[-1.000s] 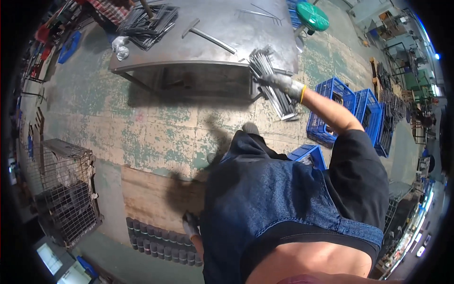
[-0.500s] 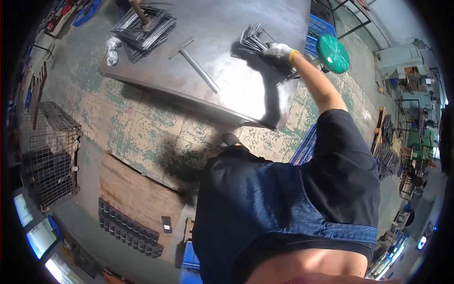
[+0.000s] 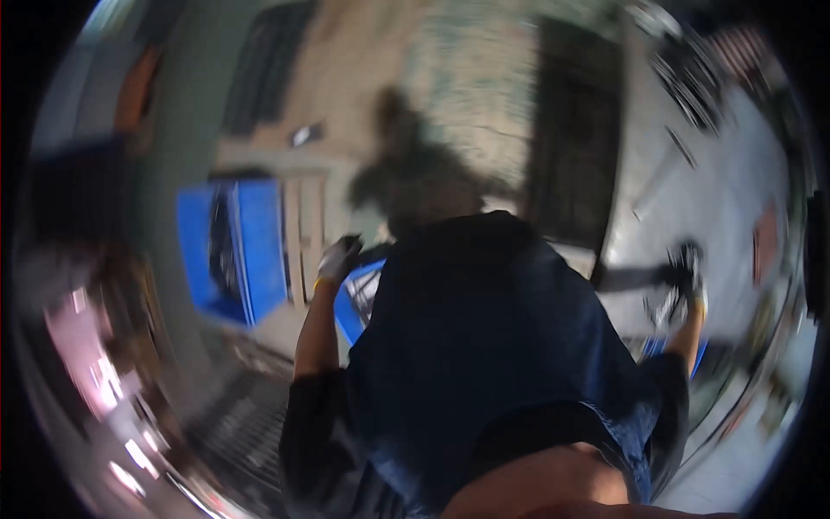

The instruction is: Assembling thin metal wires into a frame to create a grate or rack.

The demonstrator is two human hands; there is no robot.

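Note:
Motion smears much of the view. My left hand [image 3: 339, 258], in a pale glove with dark fingertips, is low on the left beside a blue crate [image 3: 349, 318]; its fingers are too blurred to read. On the right, my gloved right hand [image 3: 694, 284] is at the near part of the grey metal table [image 3: 735, 173]. Thin bent metal pieces [image 3: 664, 304] lie right beside it. Whether its fingers hold any of them is smeared. Farther up the table are a T-shaped metal tool [image 3: 661, 183] and a pile of metal frames [image 3: 687, 82].
A larger blue crate [image 3: 259, 251] with dark contents stands left of my left hand. A reddish-brown flat thing [image 3: 765, 242] lies on the table's right side. Dark items [image 3: 270, 65] sit on a brown board at the upper left. More blue shows under my right arm.
My view has swung left, away from the table, which is now at the right. My left hand has come into view near the crates; my right hand remains by the metal pieces.

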